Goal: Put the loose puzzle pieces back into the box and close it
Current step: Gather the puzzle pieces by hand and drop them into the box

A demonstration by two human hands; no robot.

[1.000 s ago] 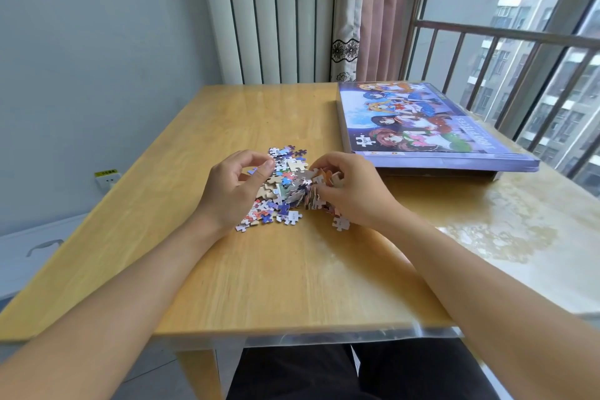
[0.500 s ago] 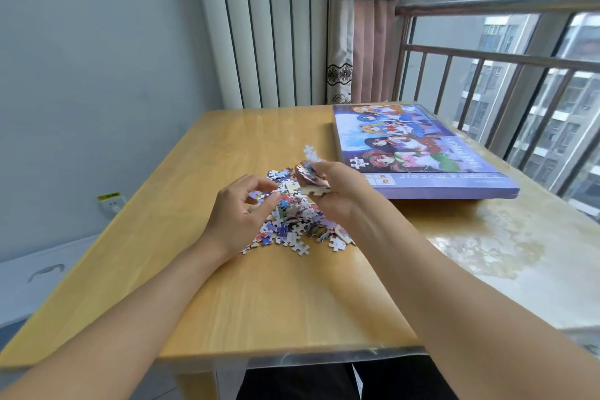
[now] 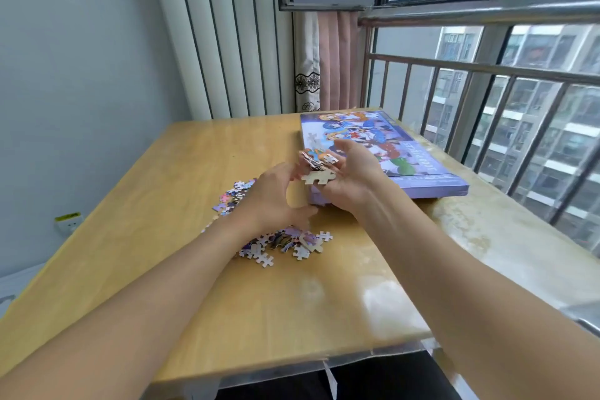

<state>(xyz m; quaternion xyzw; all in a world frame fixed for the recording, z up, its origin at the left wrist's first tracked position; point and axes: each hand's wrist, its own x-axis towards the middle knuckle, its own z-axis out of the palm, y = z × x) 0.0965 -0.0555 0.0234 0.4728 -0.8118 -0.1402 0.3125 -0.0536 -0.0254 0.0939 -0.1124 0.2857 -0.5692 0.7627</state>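
Head view: right hand (image 3: 350, 178) cups puzzle pieces (image 3: 319, 166).

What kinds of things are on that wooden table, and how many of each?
Puzzle box: 1
Heap of loose pieces on the table: 1, too many pieces to count
Handful of pieces held in the right hand: 1
Total: 3

Home, high-rise flat, curtain (image 3: 328, 62), railed window (image 3: 487, 75), wooden table (image 3: 181, 172)
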